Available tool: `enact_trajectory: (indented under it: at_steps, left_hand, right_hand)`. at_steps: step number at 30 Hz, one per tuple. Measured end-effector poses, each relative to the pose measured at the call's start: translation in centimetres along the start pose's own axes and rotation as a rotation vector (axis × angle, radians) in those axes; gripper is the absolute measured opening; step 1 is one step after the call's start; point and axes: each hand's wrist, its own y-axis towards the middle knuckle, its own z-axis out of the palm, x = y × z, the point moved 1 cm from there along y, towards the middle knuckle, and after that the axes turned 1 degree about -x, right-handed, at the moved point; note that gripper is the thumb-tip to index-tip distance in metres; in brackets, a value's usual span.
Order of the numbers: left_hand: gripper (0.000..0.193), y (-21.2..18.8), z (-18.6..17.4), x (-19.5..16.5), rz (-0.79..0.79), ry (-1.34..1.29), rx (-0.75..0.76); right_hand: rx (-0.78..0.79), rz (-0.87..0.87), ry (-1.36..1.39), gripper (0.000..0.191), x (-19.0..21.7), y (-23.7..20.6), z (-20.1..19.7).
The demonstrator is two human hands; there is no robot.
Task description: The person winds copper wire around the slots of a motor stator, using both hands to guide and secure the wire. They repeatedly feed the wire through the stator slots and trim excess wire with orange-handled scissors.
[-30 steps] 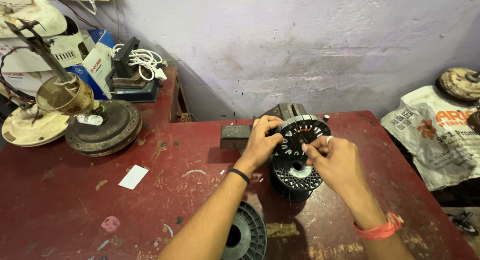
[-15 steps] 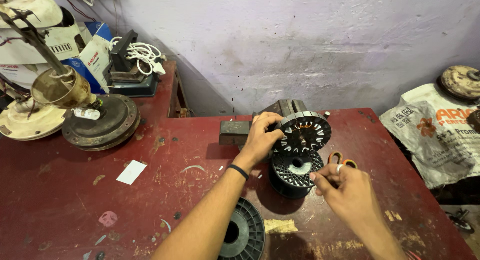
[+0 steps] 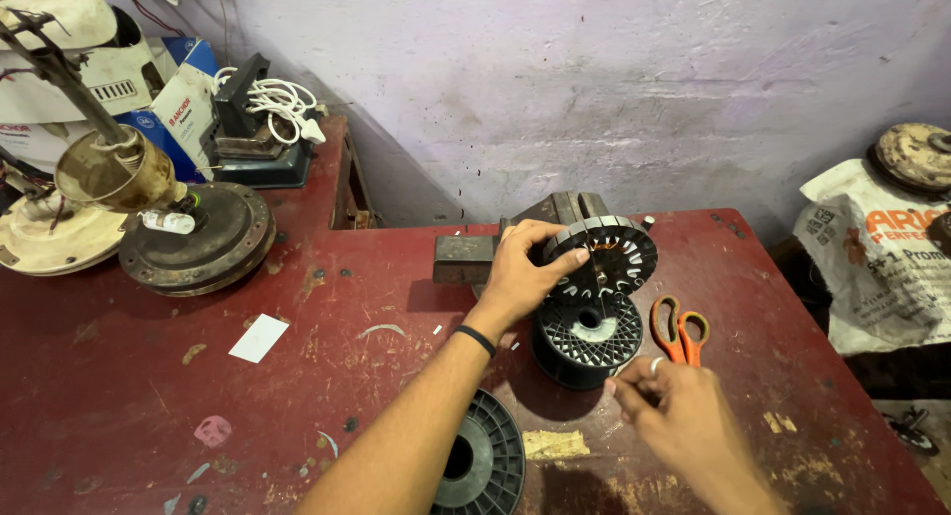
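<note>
My left hand (image 3: 517, 273) grips the rim of a round black fan stator (image 3: 606, 257), which stands tilted on a dark metal block (image 3: 466, 259) at the back of the red table (image 3: 297, 396). Below the stator stands a black plastic wire spool (image 3: 586, 339). My right hand (image 3: 682, 416) hovers low at the front right, fingers pinched together near the spool's edge; whether it pinches a thin wire I cannot tell. Orange-handled scissors (image 3: 680, 329) lie just right of the spool, beyond my right hand.
A second black spool (image 3: 483, 465) lies flat by my left forearm. At the far left sit an old ceiling-fan motor (image 3: 198, 240), a brass fan part (image 3: 109, 170), boxes and a white cable (image 3: 279, 101). A white paper slip (image 3: 258, 337) lies on the table. A printed sack (image 3: 872, 248) hangs at right.
My right hand has drawn back from the stator, down and toward me to the table's front right. The scissors it covered are now in sight. My left hand stays on the stator.
</note>
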Motion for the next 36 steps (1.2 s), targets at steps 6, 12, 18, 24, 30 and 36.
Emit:
enact_trajectory:
  at_steps: [6,12,18,24,30,36]
  left_hand:
    - [0.043,0.2,0.4,0.1,0.012,0.021,-0.003]
    - [0.043,0.1,-0.1,-0.5,0.079,0.026,-0.007]
    - [0.041,-0.3,0.0,-1.5,-0.069,-0.290,0.010]
    - [0.038,0.0,0.8,-1.3,-0.116,-0.466,0.055]
    - [0.036,0.1,1.2,-0.5,-0.087,-0.410,0.050]
    - [0.039,-0.4,1.4,-0.7,-0.058,-0.347,0.042]
  right_hand:
    - [0.114,-0.089,-0.056,0.018,-1.7,-0.5,3.2]
    - [0.349,-0.203,-0.210,0.028,-2.3,-0.2,4.0]
    - [0.092,0.038,-0.216,0.041,-3.4,1.7,-0.3]
    - [-0.078,0.174,-0.294,0.051,-7.6,3.6,-2.6]
    - [-0.162,0.150,-0.161,0.054,-8.0,3.6,-2.6]
    - [-0.422,-0.271,0.447,0.030,0.5,4.1,-1.5]
